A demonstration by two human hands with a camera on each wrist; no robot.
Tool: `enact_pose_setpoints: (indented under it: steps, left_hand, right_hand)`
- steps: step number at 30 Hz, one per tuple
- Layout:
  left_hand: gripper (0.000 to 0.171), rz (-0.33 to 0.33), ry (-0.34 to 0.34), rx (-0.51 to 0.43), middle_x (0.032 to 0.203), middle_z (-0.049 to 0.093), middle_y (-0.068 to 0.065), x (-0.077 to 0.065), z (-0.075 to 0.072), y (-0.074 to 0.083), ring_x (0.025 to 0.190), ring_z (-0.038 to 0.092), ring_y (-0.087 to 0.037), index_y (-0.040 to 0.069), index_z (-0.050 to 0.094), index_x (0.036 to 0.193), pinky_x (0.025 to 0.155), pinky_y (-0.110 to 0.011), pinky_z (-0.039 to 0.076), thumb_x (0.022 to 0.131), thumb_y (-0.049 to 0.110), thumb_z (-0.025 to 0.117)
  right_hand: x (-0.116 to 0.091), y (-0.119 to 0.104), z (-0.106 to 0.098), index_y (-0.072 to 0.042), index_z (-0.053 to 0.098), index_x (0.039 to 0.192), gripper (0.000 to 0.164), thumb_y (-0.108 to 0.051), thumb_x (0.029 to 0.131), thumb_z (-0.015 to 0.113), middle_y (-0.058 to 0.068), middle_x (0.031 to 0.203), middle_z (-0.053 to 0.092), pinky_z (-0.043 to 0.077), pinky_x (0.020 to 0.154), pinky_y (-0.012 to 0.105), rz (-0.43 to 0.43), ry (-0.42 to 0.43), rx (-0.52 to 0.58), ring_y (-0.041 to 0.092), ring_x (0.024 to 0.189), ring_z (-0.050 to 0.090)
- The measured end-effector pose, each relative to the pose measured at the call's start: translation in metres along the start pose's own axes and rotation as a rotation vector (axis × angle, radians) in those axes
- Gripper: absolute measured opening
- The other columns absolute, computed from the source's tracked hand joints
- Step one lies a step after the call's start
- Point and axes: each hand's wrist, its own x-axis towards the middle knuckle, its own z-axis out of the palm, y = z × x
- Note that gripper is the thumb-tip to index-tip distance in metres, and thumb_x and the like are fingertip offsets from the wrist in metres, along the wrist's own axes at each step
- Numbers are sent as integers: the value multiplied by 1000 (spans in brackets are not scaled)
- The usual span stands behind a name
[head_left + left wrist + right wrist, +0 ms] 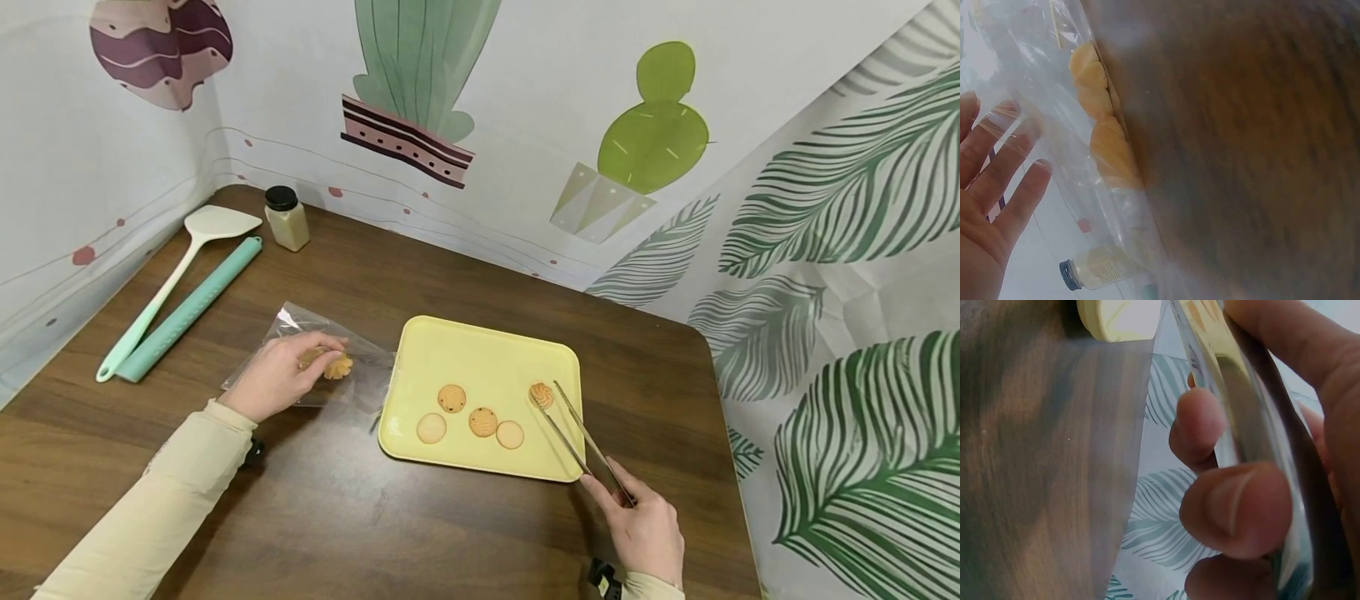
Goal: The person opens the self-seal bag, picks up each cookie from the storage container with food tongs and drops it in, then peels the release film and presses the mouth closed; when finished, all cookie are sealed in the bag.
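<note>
My left hand (288, 371) reaches over a clear plastic bag (360, 392) that lies left of the tray. Its fingers are extended against the film in the left wrist view, and yellow-orange cookies (1113, 150) show inside the bag. With my right hand (647, 525) I grip metal tongs (573, 454) near their rear end. The tongs are spread, and their tips straddle a swirled cookie (542, 395) at the right of the yellow tray (487, 342). Two speckled round cookies (452, 398) and two plain pale ones (431, 428) lie elsewhere on the tray.
At the left of the wooden table (360, 517) lie a pale green spatula (176, 279) and a teal rolling pin (195, 308), side by side. A black-lidded jar (288, 223) stands at the back left. Patterned cloth walls (525, 100) border the table's back and right.
</note>
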Motion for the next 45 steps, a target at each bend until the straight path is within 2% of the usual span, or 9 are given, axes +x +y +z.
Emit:
enact_pose_setpoints:
  steps: [14, 26, 45]
  left_hand:
    - [11, -13, -15, -12, 105, 72, -8, 0, -1, 1, 91, 68, -27, 9, 71, 100, 73, -48, 53, 90, 4, 69]
    - [11, 0, -12, -7, 105, 72, -6, -1, 0, -2, 93, 68, -27, 10, 71, 100, 75, -49, 53, 90, 5, 69]
    - [10, -2, 0, -11, 105, 72, -6, -2, 0, -2, 94, 68, -27, 10, 71, 99, 76, -49, 53, 90, 6, 69]
  right_hand:
    - [1, -2, 4, -28, 73, 117, 54, -62, 75, 75, -7, 65, 51, 36, 52, 33, 24, -46, -12, 15, 60, 47]
    - [2, 1, 6, -24, 72, 119, 55, -58, 76, 76, -6, 64, 50, 35, 50, 32, 24, -68, -6, 15, 57, 45]
    - [2, 1, 7, -22, 70, 122, 62, -62, 76, 74, -5, 68, 51, 33, 49, 31, 54, -108, -12, 15, 55, 41]
